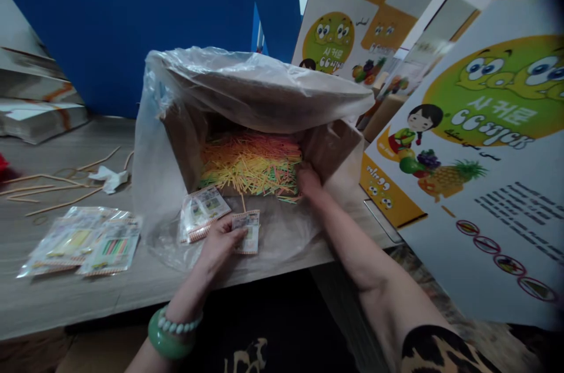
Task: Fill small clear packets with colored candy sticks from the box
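Note:
My left hand (221, 238) is closed on a small printed clear packet (252, 233), thumb on top, at the front of the plastic-lined box. A thin yellow stick (243, 202) stands out just above this packet. Under and behind that hand lies a stack of similar packets (202, 211). My right hand (308, 180) reaches into the right side of the cardboard box (335, 147), against a heap of thin pink, orange, yellow and green sticks (249, 164). Its fingertips are hidden there, so its grip does not show. Clear plastic sheeting (154, 126) drapes over the box's sides.
More filled packets (106, 247) lie at left on the grey table (145, 291). Behind them are loose tan bands (66, 188) and a white scrap (110, 178). Flattened cartons (42, 111) are stacked at far left. Tall printed cartons (476, 144) stand at right; a blue panel (132, 9) rises behind.

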